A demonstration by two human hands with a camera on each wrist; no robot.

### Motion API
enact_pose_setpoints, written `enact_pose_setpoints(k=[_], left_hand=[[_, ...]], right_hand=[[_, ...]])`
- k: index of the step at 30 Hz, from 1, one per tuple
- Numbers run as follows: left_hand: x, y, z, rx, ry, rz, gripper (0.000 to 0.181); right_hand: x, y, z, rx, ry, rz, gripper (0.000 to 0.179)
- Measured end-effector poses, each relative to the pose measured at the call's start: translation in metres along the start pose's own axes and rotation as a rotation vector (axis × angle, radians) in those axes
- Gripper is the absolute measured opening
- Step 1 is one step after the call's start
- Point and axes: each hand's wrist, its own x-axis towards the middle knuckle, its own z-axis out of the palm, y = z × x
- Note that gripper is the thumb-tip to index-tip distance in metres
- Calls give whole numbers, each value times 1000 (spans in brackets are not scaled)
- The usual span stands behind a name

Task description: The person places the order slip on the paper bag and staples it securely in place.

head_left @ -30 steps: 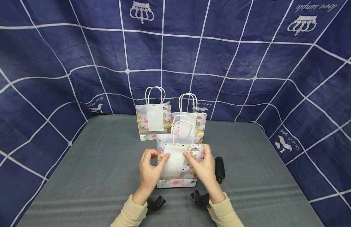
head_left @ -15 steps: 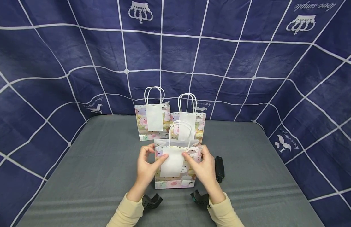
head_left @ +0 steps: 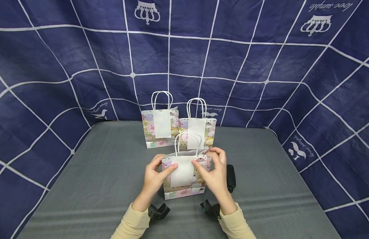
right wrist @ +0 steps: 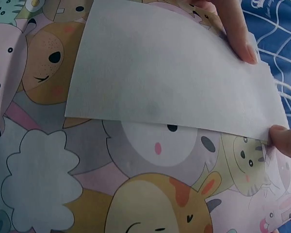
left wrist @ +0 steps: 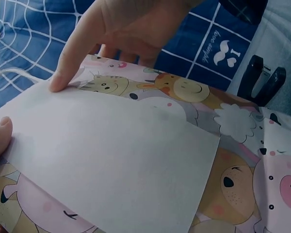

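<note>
Between both hands stands a small paper gift bag (head_left: 199,184) with cartoon animals, a blank white front panel (head_left: 182,176) and white twisted handles. My left hand (head_left: 154,176) holds its upper left side, thumb on the front and fingers behind the edge. At the upper right, my right hand (head_left: 216,172) grips likewise, its thumb (right wrist: 283,141) by the white panel in the right wrist view. Fingers behind the paper are partly hidden. Two matching bags stand behind, one on the left (head_left: 148,127) and one on the right (head_left: 209,132), partly covered by the front bag.
A black object like a stapler (head_left: 231,178) lies right of my right hand on the grey cloth surface (head_left: 112,166). Blue curtains (head_left: 238,63) with white grid lines rise behind and at both sides. A black wrist mount (head_left: 159,211) sits at my left wrist.
The front bag's handles and rear top edge have come lower, and the bag has turned slightly. My left hand has shifted a little left. The rear bags stay put.
</note>
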Motion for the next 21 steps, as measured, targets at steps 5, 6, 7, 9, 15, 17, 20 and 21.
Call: enact_pose_setpoints(k=[5, 6, 7, 9, 15, 17, 20, 21], left_hand=[[-1, 1, 1, -31, -17, -70, 28], [-2, 1, 1, -31, -14, -82, 28], [-2, 1, 1, -28, -11, -91, 28], [-2, 1, 2, -24, -6, -103, 28], [-3, 2, 3, -40, -1, -139, 25], [-3, 2, 3, -44, 2, -145, 23], [-4, 2, 3, -46, 10, -144, 19], [-4, 2, 3, -48, 11, -144, 17]], right_hand=[[0, 0, -1, 47, -22, 31, 36], [0, 0, -1, 51, -25, 41, 37], [0, 0, -1, 59, -28, 50, 39], [0, -1, -1, 73, -30, 68, 43], [-1, -3, -1, 86, -29, 83, 59], [-1, -3, -1, 89, -33, 76, 63], [-1, -3, 0, 90, -44, 84, 66], [-1, -3, 0, 94, -49, 90, 65]])
